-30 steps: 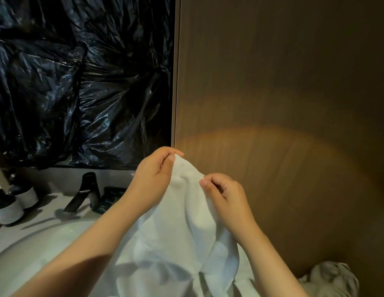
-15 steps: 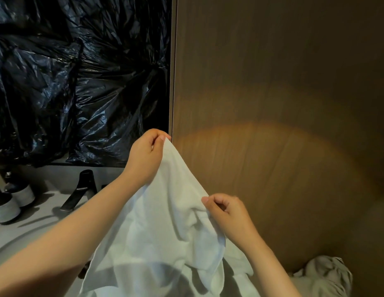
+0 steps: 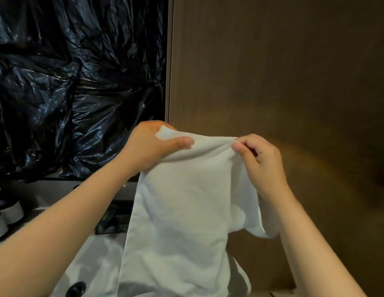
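Fingers (image 3: pixel 182 141) of the left hand (image 3: pixel 148 148) curl round one top corner of the white towel (image 3: pixel 182 211), thumb pressed across its front, while the right hand (image 3: pixel 264 166) pinches the other end of that edge between thumb and forefinger. The towel hangs in front of the brown wood wall (image 3: pixel 272 82), beside the black plastic sheet (image 3: pixel 68 82), its lower part draping towards the surface (image 3: pixel 36 202). It looks light, soft and limp, likely to sag wherever unsupported, so the top corners seem the best hold. Both forearms reach up and forward, hands about level, the edge drawn nearly taut between them.
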